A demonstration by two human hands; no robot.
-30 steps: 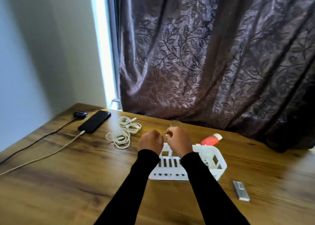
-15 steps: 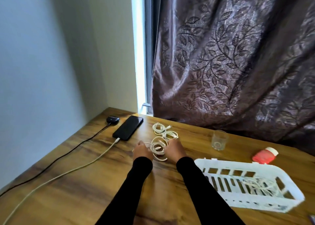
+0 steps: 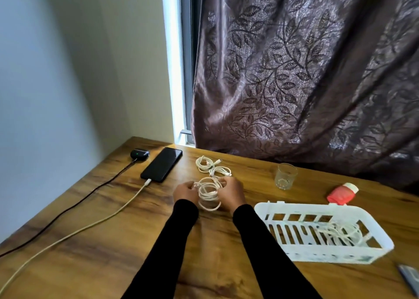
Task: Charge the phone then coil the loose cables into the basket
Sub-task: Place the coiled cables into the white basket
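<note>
Phone (image 3: 161, 165) lay on tabletop (image 3: 90, 242) near far left corner, charging cable (image 3: 95, 224) plugged into its near end and trailing off toward near left edge. Earbud case (image 3: 139, 154) just left of phone, closer to wall, its own cord (image 3: 74, 205) running alongside charging cable. Right of phone, two coiled cables (image 3: 213, 167) on tabletop. Just before them, a third coil (image 3: 208, 194) between left hand (image 3: 186, 193) and right hand (image 3: 231, 192), both touching it. Glass (image 3: 285, 176) right of hands, toward curtain (image 3: 306, 72). Bottle (image 3: 342, 193) lay on its side further right. Basket (image 3: 294, 210) before glass and bottle, right of right forearm, one coiled cable (image 3: 340, 233) inside.
</note>
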